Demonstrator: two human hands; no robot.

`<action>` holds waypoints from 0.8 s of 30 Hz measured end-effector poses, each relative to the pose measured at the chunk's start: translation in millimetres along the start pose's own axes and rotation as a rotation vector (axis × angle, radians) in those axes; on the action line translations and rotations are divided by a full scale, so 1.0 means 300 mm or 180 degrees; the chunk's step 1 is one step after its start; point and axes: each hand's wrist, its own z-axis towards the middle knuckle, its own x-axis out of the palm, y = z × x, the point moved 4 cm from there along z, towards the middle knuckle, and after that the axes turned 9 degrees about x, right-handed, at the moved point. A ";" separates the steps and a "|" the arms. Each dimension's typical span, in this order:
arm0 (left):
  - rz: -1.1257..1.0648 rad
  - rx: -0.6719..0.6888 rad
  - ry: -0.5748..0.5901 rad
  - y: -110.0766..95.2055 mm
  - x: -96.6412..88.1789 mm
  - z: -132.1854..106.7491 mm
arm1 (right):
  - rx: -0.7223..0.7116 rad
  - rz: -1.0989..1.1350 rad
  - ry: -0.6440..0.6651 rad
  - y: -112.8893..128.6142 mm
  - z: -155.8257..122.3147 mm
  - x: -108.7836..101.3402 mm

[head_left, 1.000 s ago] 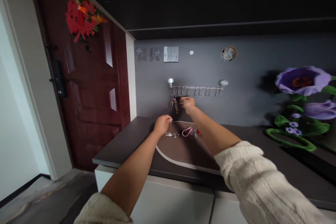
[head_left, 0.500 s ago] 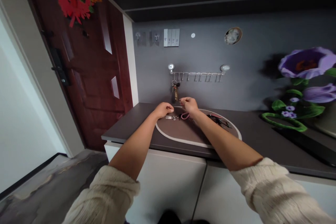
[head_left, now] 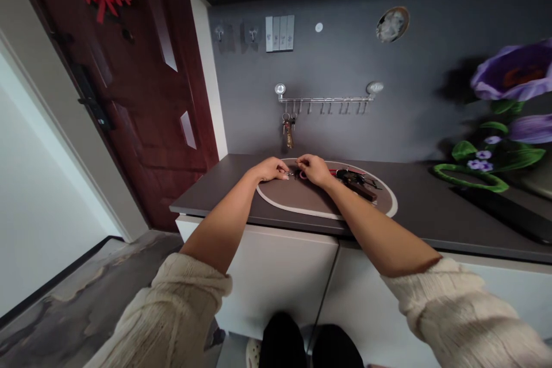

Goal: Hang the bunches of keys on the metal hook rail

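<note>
My left hand is over the left part of an oval brown mat, fingers closed on a small bunch of silver keys, mostly hidden by the fingertips. Close by on the right, my right hand has its fingers pinched at a pink loop joined to the keys by a dark piece. The hand covers much of the loop. Right of my right wrist, a dark pile of more keys and holders lies on the mat.
Above the hands, a clear rail with several hooks is fixed to the grey wall; a key bunch with a brown tag hangs at its left end. Purple artificial flowers stand at right. A dark red door is at left.
My view has tilted down. Both hands have lowered to the mat, the left onto the silver keys and the right onto the pink loop, which lay uncovered before.
</note>
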 end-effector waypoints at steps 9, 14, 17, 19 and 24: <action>-0.0118 -0.0155 -0.0214 0.016 0.006 0.007 | 0.0016 -0.0109 0.0101 0.008 -0.011 0.006; -0.0320 -0.0226 -0.0320 0.014 0.011 0.006 | -0.0231 -0.0411 0.0021 0.019 -0.010 0.004; -0.0381 -0.0206 -0.0460 0.011 0.007 0.003 | -0.0259 -0.0637 -0.0002 0.023 -0.010 0.003; -0.0417 -0.0154 -0.0563 0.008 0.004 0.003 | -0.0279 -0.0806 0.0022 0.026 -0.010 0.004; -0.0732 -0.0193 -0.0892 -0.011 0.000 0.001 | -0.0282 -0.1028 0.0106 0.024 -0.007 0.011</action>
